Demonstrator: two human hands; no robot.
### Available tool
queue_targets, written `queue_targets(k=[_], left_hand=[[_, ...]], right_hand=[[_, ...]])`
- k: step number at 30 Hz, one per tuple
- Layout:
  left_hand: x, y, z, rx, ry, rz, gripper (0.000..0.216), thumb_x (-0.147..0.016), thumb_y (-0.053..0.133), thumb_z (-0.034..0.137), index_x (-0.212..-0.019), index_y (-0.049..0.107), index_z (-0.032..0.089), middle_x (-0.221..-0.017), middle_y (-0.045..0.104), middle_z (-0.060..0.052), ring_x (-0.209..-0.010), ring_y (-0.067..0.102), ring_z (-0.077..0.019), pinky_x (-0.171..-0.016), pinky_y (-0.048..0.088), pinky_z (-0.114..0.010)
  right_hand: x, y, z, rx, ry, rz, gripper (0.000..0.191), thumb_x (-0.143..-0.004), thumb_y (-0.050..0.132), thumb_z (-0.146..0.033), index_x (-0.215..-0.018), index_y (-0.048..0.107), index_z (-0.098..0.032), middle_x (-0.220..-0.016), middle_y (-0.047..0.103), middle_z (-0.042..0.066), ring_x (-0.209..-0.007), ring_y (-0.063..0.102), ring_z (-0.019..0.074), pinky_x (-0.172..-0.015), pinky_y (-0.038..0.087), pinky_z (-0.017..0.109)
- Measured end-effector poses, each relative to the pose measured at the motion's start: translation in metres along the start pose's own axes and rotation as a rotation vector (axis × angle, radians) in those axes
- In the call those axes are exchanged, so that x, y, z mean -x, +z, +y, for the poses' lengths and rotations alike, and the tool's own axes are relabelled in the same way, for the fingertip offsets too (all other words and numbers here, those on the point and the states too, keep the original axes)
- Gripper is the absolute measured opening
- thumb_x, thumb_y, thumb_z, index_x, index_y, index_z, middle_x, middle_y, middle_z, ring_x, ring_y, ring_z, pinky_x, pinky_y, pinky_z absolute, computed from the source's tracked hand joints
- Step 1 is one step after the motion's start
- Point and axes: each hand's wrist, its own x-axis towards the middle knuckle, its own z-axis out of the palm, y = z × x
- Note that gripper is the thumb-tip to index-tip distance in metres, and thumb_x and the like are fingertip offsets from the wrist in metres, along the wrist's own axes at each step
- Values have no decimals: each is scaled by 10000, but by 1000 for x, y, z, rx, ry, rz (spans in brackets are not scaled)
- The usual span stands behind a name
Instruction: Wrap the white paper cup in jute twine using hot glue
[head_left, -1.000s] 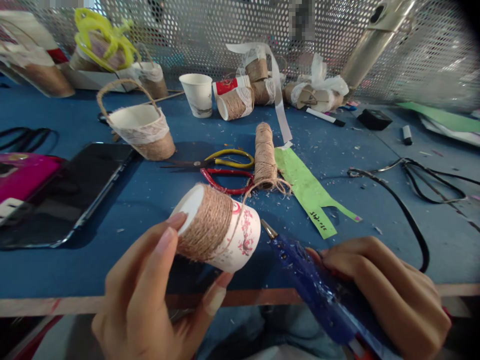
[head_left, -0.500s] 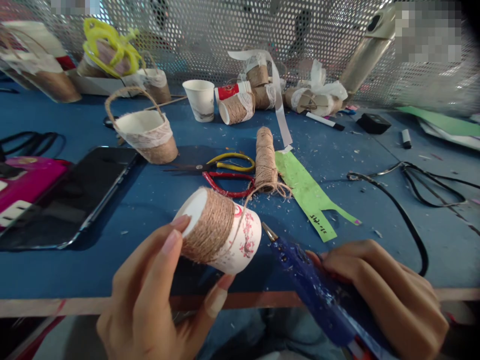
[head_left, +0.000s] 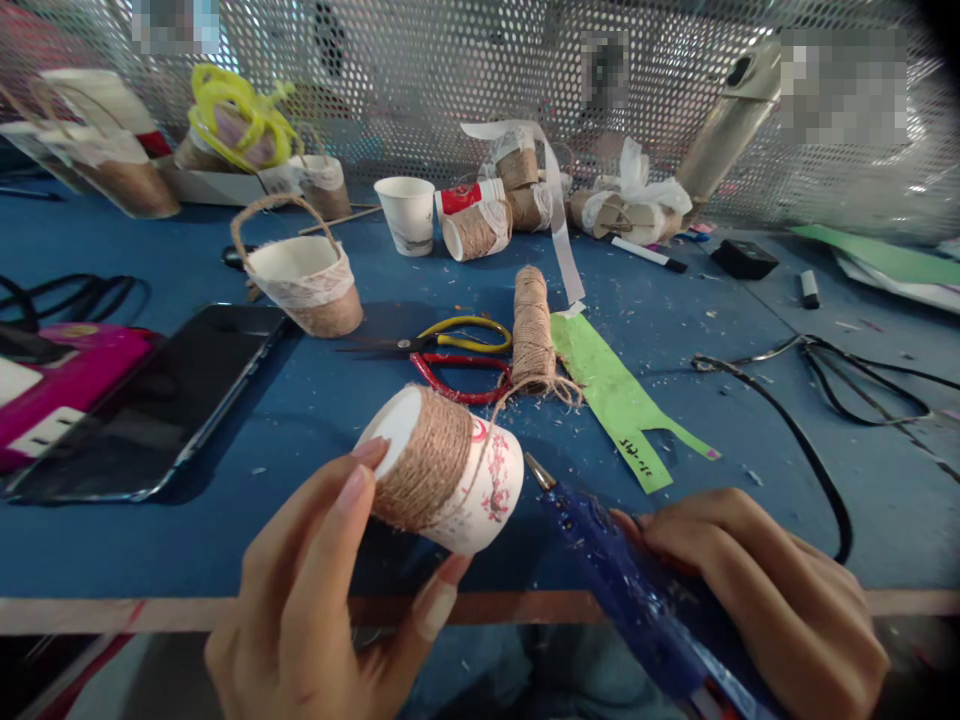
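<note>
Between its fingers and thumb, my left hand point(head_left: 322, 580) holds a paper cup point(head_left: 499, 490) tilted on its side, base toward the left. Brown twine point(head_left: 431, 455) is wound round its lower half; the bare part shows pink blossoms. A loose strand runs from the cup to the twine spool point(head_left: 532, 330) standing behind it. My right hand point(head_left: 765, 580) is closed on a blue glue gun point(head_left: 622, 590), whose metal nozzle points at the cup's rim, a small gap apart. Scissors point(head_left: 461, 350) with yellow and red handles lie just beyond the cup.
A twine basket point(head_left: 319, 300) with lace and a phone point(head_left: 165, 400) lie to the left, beside a magenta power strip point(head_left: 82, 380). Green paper point(head_left: 615, 400) and a black cable point(head_left: 802, 460) are on the right. A white cup point(head_left: 409, 215) and wrapped cups stand along the perforated screen point(head_left: 450, 80).
The view has shifted slightly, so the table's things appear a little lower. Both hands keep their grips, and the cup and glue gun stay almost the same relative to each other.
</note>
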Motion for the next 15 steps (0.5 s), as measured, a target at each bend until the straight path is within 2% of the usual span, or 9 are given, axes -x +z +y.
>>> queue_targets(k=[2,10,12,15], left_hand=[[-1,0,0,-15,10,-10,922,-1126,841,525,-1936,411,433,-1564,824,-82,-1262,910,-304,-974,846,-402],[-6,1,0,-56,48,17,895,-1142,808,575,-1934,419,428,-1488,854,-92,-1176,929,-306,-837,840,-378],[-2,0,-1,-49,40,-24,909,-1149,801,538,-1949,388,410,-1524,835,-109,-1229,920,-318,-869,843,-396],[2,-1,-2,-15,29,-71,946,-1142,825,408,-1963,353,379,-1604,810,-132,-1326,897,-328,-996,835,-425]], right_hand=[[1,-1,0,-6,0,-9,351,-1318,400,-260,-1125,691,-221,-934,684,28,-738,700,172,-726,558,323],[6,-5,7,-14,-41,-48,347,-1338,471,-390,-1228,721,-177,-1023,707,58,-822,749,187,-764,579,344],[4,-6,8,-28,-61,-50,296,-1329,489,-343,-1221,712,-180,-1020,716,50,-818,767,185,-760,585,334],[1,-6,8,-31,-79,-43,285,-1329,480,-323,-1196,694,-190,-998,713,41,-795,769,176,-749,578,321]])
